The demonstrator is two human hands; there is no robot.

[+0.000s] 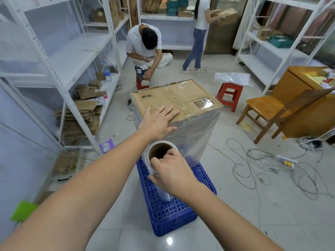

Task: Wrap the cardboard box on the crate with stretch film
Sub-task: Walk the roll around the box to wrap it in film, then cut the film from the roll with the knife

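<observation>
A tall cardboard box (183,98) stands on a blue plastic crate (170,211) in the middle of the floor. Clear stretch film (197,134) covers its sides from the top edge down to the crate. My left hand (157,120) lies flat on the near corner of the box top, fingers straight. My right hand (172,171) grips the stretch film roll (159,154), which stands upright just in front of the box over the crate, its open cardboard core facing up. Fingers hook into the core and the thumb wraps the roll's side.
White metal shelving (59,73) with flattened cardboard lines the left. A person (145,49) crouches on a red stool behind the box; another stands at the back shelves. A red stool (229,95), a wooden chair (268,111), a desk and loose cables (272,163) lie to the right.
</observation>
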